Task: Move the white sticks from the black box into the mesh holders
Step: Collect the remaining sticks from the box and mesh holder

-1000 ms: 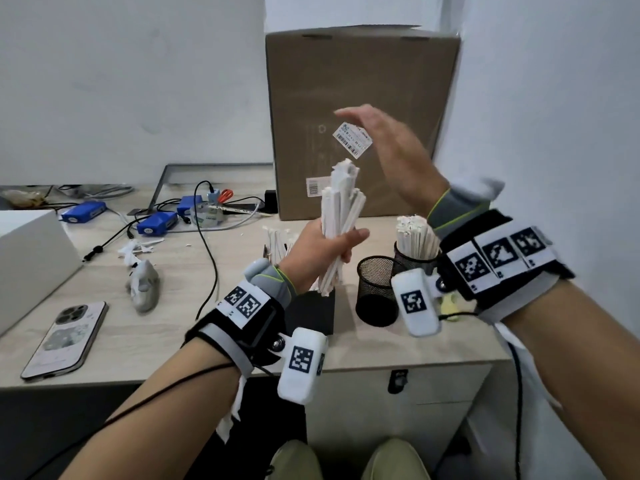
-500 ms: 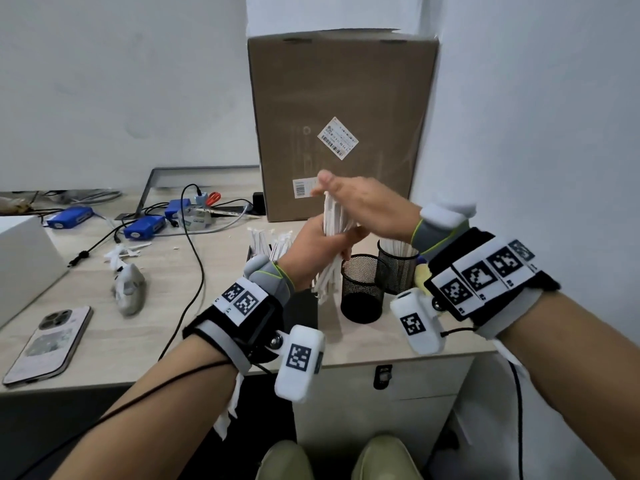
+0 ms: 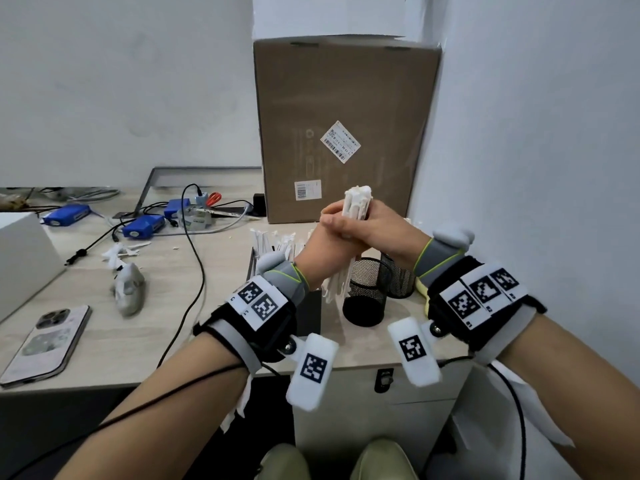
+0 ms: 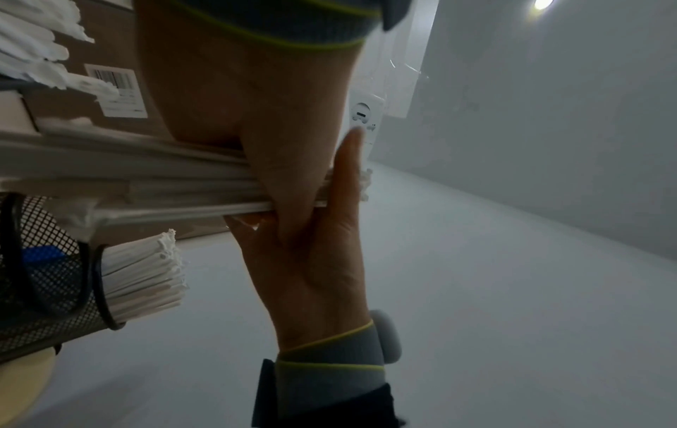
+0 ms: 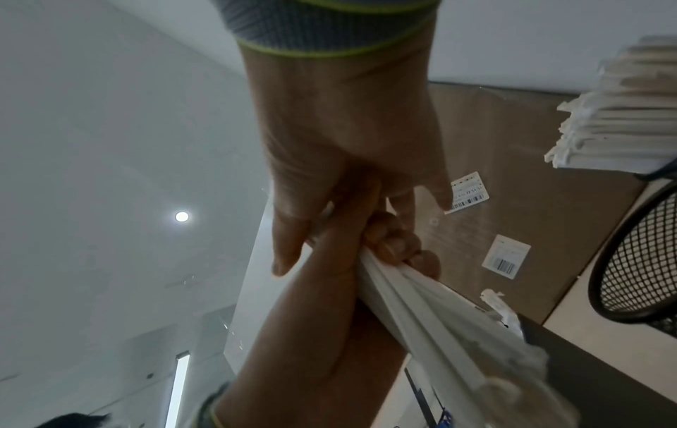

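Both hands clamp one bundle of white sticks (image 3: 356, 207) above the empty near mesh holder (image 3: 369, 292): left hand (image 3: 325, 247) wrapped low, right hand (image 3: 381, 230) closed near the top. The far mesh holder (image 4: 55, 292) behind it is already full, while more sticks stand in the black box (image 3: 310, 310) left of it, so I judge the job roughly midway.

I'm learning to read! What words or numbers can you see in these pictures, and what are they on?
None can be read.
Tilted white barcode sticker on the tall brown cardboard box: print too small.
Lower white barcode label on that box: too small.
Faint print on the box front: too pale.
Black-and-white square markers on the wristbands: patterns, not words.
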